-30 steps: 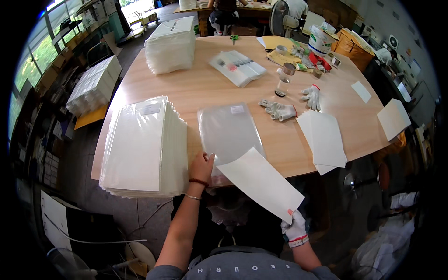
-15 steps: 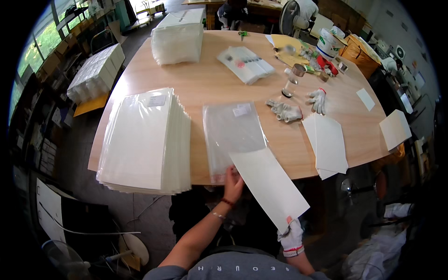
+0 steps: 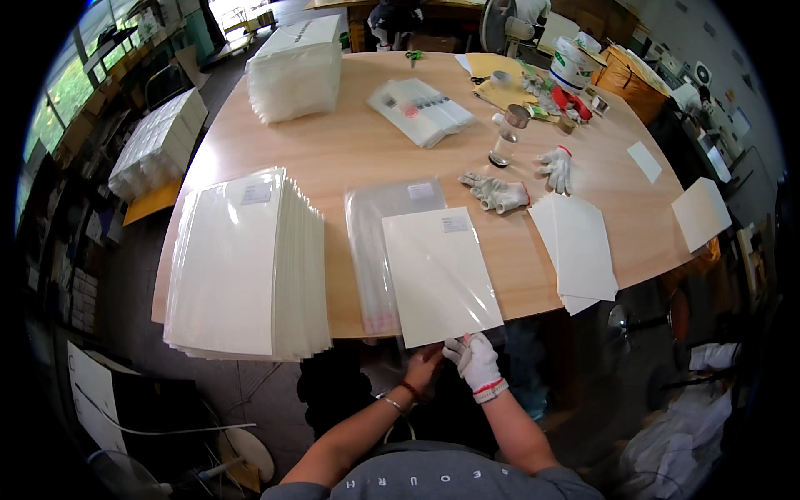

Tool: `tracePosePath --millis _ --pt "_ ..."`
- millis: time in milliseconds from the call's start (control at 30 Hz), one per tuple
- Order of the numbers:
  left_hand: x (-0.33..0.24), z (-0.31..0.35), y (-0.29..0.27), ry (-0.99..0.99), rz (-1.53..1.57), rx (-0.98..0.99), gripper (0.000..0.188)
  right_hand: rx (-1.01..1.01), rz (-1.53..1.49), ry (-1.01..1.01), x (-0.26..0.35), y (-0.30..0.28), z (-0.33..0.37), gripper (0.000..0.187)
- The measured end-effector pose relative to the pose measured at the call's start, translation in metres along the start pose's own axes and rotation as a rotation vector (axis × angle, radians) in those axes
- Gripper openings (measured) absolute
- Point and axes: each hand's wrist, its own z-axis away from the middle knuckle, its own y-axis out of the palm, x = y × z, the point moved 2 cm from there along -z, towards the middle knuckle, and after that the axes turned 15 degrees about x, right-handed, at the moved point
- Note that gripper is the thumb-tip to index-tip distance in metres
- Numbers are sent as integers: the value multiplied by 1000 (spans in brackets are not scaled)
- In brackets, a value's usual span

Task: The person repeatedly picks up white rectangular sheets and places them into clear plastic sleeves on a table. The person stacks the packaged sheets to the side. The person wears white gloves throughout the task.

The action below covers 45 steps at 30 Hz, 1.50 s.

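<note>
A wooden surface [image 3: 300,167] with a white sheet [image 3: 442,283] at its near edge, a left hand [image 3: 425,367] and a right hand [image 3: 473,362] at the sheet's lower end.
A thick stack of bagged sheets [image 3: 221,275] fills the near left, and a block of clear-wrapped packs [image 3: 292,75] stands at the far left; the white sheet, labelled and glossy under clear film, partly covers some flat clear bags [image 3: 371,258] and juts slightly past the edge; loose white sheets [image 3: 581,246] fan out at the right; the gloved right hand's grip is narrow at the sheet's lower edge, the bare left hand's partly hidden beside it, and I cannot tell whether either pinches the film; beyond lie a clear bottle [image 3: 505,143] and two gloves [image 3: 500,195].
</note>
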Motion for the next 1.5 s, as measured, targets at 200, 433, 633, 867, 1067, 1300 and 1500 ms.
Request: tracePosePath --millis 200,433,633,867,1067,1300,1500 --pt "-23 35 -48 -89 218 -125 30 116 515 330 9 -1 25 17" --pt "-22 44 -60 -215 205 17 37 401 1770 -365 -21 77 6 12" --pt "-25 41 -55 -167 -164 -265 35 926 1757 -401 -16 77 -7 11" --pt "-53 45 -55 -150 -52 -20 44 -388 393 -685 200 -173 86 16" --pt "-66 67 -70 170 -1057 -376 20 -177 2091 767 100 -188 92 31" --pt "-96 47 -46 585 -1825 -126 29 112 1462 -309 93 -60 10 20" --pt "-109 39 -53 538 -1614 113 13 482 1587 -384 108 -46 0 13"
